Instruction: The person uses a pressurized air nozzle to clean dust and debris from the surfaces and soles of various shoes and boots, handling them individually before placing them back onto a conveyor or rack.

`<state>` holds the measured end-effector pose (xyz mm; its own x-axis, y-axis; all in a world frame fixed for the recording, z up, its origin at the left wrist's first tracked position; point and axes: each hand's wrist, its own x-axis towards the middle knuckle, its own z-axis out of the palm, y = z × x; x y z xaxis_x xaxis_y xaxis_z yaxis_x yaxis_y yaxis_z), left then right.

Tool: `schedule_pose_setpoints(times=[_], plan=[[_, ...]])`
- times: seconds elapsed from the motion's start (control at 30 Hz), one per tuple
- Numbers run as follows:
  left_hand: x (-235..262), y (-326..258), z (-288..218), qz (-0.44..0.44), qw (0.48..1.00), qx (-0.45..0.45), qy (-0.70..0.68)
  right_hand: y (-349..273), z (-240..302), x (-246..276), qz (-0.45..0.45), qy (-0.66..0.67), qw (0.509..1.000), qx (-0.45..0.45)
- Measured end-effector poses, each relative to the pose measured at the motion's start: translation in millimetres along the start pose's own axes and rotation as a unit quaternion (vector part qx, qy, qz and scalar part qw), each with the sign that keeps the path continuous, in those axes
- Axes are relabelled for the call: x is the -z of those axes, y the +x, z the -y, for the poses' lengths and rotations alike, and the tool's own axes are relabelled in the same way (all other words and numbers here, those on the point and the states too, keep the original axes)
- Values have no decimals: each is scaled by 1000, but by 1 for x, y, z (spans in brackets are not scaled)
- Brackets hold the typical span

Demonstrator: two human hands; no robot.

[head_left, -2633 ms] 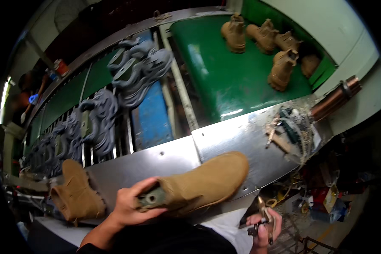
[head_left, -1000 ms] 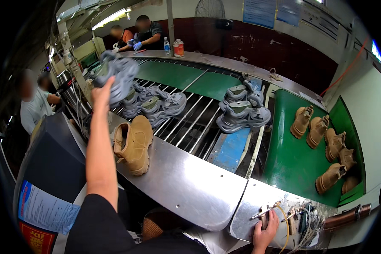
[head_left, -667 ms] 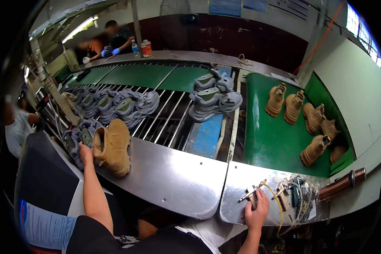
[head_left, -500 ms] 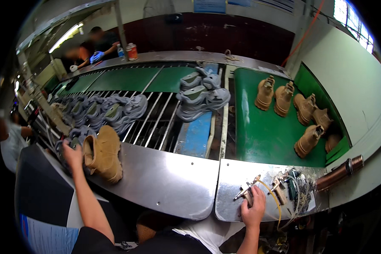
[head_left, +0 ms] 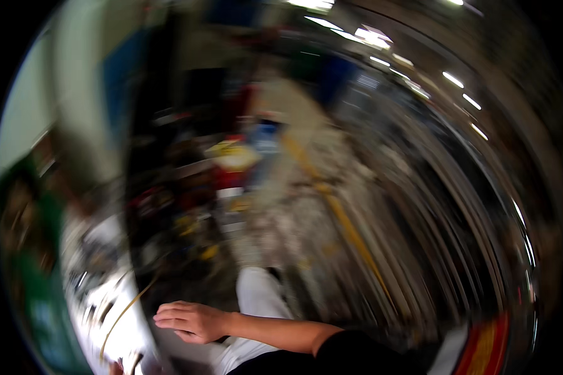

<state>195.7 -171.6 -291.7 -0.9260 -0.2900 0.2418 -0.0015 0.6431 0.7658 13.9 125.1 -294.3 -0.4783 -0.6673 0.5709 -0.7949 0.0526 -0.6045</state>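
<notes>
My right hand (head_left: 191, 322) reaches in from the lower right, palm down, with its fingers stretched out and close together. It appears to hold nothing. Just left of it is the edge of the bright metal worktop (head_left: 141, 334), where a thin yellow tube (head_left: 122, 314) curves across. Blurred tools (head_left: 97, 265) lie farther up that worktop. I cannot make out my left hand; a small skin-toned patch at the lower edge is too cut off to identify.
Most of the view is smeared by motion. Left of the worktop is a green surface (head_left: 51, 334) with blurred brown shapes. Ahead, coloured clutter (head_left: 231, 156) stands beside a floor with a yellow line (head_left: 344, 219). A red and yellow striped thing (head_left: 485, 344) is at the lower right.
The view has swung far to the right. My right hand has come off the small tool on the worktop. My left hand and the tan boot beside it have left view.
</notes>
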Motion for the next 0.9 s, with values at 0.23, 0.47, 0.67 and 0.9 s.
schedule_pose_setpoints(times=[0.23,0.47,0.67,0.9], plan=[[-110,69,-66,292,915,-218,-174,-272,159,263,-582,-375,632,-349],[-213,104,-189,424,874,-120,-203,-386,542,457,-503,-857,67,-84],[-317,85,-292,539,799,-166,-207,-385,708,575,-629,-654,43,-418],[-361,122,-263,467,830,-199,-232,-376,646,580,-796,-532,277,-83]])
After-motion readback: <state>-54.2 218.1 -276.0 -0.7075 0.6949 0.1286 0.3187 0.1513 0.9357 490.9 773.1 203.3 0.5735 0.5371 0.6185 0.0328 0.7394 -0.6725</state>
